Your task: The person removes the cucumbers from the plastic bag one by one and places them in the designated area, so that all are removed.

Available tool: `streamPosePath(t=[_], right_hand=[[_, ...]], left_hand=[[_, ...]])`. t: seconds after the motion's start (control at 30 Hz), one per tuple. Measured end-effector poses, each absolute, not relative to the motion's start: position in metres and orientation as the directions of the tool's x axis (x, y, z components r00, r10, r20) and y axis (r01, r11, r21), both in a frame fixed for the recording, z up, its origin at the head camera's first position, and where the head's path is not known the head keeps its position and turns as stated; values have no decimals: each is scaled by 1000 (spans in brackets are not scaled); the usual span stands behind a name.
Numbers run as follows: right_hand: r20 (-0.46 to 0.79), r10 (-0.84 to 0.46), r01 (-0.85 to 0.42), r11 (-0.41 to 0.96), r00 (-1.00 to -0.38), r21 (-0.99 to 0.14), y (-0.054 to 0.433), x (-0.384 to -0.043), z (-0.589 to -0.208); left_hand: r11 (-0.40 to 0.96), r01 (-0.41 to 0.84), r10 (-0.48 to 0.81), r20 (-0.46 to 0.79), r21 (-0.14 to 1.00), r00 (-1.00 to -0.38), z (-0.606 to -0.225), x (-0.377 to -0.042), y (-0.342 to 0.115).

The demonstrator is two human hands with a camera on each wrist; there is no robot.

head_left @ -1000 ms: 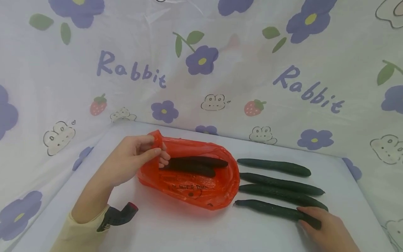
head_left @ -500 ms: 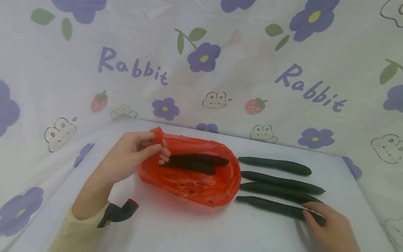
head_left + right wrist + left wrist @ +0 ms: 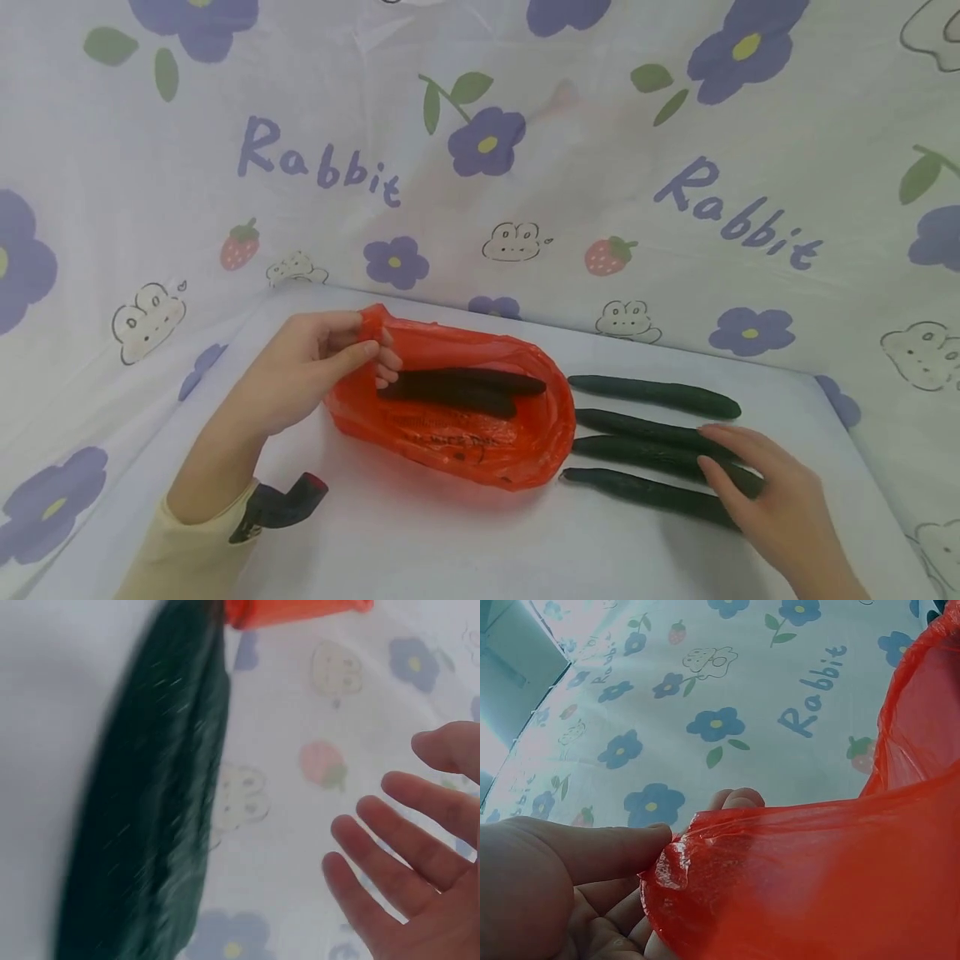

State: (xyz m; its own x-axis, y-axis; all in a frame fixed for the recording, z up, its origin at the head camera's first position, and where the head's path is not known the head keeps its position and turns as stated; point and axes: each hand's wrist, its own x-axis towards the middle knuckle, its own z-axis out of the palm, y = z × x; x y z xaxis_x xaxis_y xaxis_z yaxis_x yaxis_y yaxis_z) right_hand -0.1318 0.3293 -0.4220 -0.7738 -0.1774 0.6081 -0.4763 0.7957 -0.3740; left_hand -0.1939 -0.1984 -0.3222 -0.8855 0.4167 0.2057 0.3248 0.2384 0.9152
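My left hand [image 3: 315, 367] pinches the gathered left edge of a red plastic bag [image 3: 356, 417] between thumb and fingers; the left wrist view shows the thumb pressed on the thin film [image 3: 810, 885]. The bag lies with its mouth spread toward the right, and two dark green cucumbers [image 3: 465, 383] show inside, their left ends hidden. Several more cucumbers [image 3: 652, 396] lie side by side right of the bag. Over their right ends hovers my right hand [image 3: 783, 492], fingers spread and holding nothing. Seen from the right wrist, those fingers [image 3: 394, 862] stand apart from a nearby cucumber [image 3: 150, 802].
A white tabletop [image 3: 450, 550] carries everything. Behind it hangs a pale cloth [image 3: 570, 183] printed with flowers, rabbits and strawberries. A black device with a red tip [image 3: 285, 504] sits at my left cuff.
My right hand has left the nearest cucumber, which it held by the right end, and has moved up and farther back over the others. The left hand keeps its pinch on the bag.
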Motion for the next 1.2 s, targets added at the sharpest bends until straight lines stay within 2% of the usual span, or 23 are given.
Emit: streamPosePath(t=[0.57,0.73,1.03,1.2], right_hand=[[542,-351,-575,751,-764,-324,260,-176,-382],[519,-369,-579,744,-771,-333,246,-183,-376],[521,-417,-634,687,-745,-356,214,-192,-366],[461,-436,-621,669,-773,-408,202,-198,-366]], left_hand=[[240,326,430,200,914,-880,-322,-195,-196],[236,313,438,186,920,-879,-322,-195,-195],[205,315,465,191,927,-865,-326,-196,-192],[203,321,464,198,925,-863,-326,-196,-192]])
